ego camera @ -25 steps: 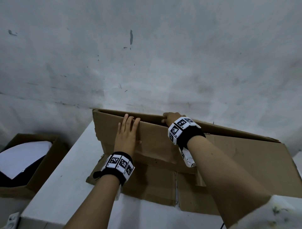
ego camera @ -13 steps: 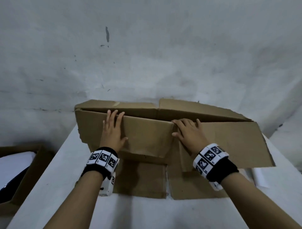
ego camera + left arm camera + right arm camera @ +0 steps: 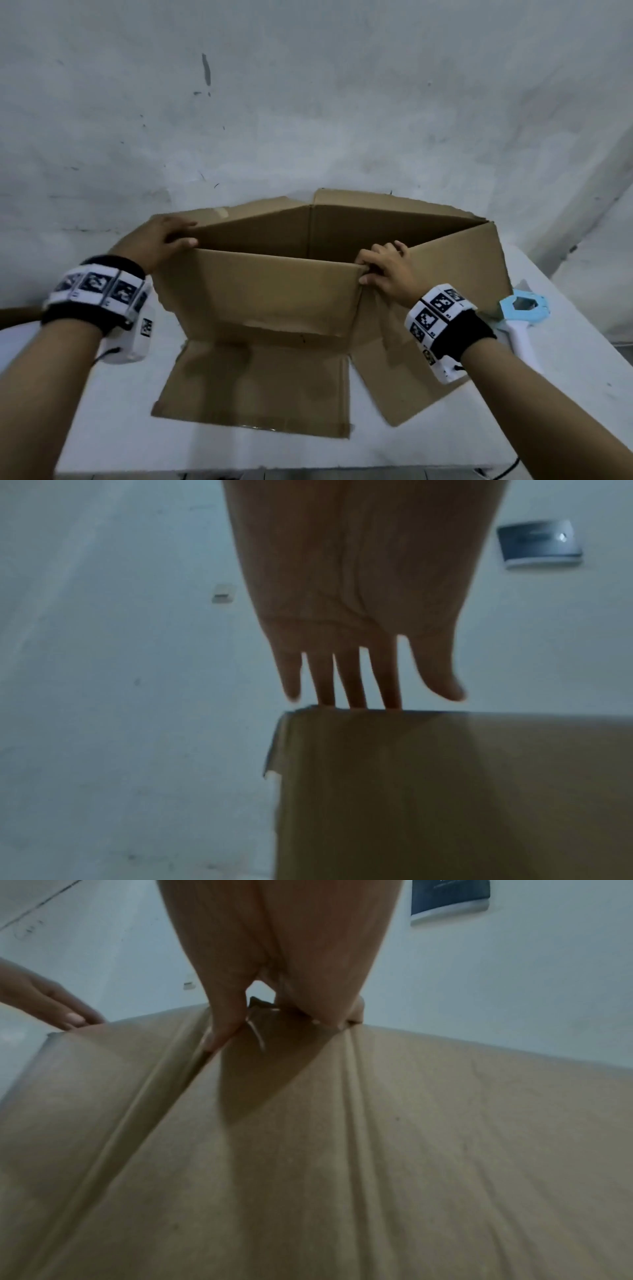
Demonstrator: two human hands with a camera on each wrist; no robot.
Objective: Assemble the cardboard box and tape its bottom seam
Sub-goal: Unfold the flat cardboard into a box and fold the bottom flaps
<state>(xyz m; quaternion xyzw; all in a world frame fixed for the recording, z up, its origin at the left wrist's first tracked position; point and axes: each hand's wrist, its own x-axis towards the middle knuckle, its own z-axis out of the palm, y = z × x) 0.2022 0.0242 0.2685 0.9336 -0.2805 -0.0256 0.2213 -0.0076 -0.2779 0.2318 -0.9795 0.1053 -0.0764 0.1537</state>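
Cardboard box stands half-opened on the bench, lower flaps splayed flat toward you. Your left hand hooks over the far-left corner, and your right hand pinches the near-right corner crease, probably so you can square the walls before folding the bottom.

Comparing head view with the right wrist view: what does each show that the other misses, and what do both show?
Head only: the whole cardboard box opened into a tube on the white table, flaps splayed toward the person, and a blue-and-white tape dispenser at the right.
Right wrist only: the thumb pinching the corner crease, and a dark sign on the wall.
Both: the right hand gripping the near right corner, the left hand on the left corner.
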